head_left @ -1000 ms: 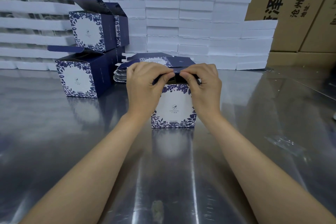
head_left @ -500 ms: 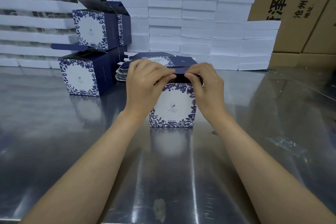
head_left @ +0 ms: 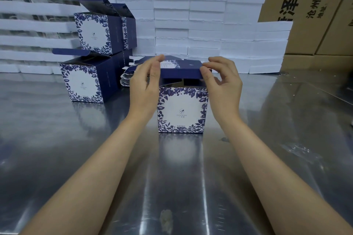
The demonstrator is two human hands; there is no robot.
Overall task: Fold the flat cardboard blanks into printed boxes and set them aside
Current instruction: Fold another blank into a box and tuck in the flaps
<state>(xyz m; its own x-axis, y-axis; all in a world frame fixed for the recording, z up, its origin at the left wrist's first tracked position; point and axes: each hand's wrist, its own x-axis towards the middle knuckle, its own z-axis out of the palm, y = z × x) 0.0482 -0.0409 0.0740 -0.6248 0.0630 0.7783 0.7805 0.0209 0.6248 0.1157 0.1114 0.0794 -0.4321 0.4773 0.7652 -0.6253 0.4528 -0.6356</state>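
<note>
Head view: floral blue-white box (head_left: 182, 109) (lid flap (head_left: 180, 73) raised) stands upright.

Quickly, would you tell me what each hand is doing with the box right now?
Left hand: pinching the left end of the box lid flap.
Right hand: pinching the flap's right end; the box stands on the table.

navy floral box (head_left: 182, 109), white foam slabs (head_left: 206, 25)

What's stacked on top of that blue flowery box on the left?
A second printed box sits on the lower box, its lid flap raised. Another navy box seems to stand behind it, mostly hidden. The insides of both boxes cannot be seen.
</note>
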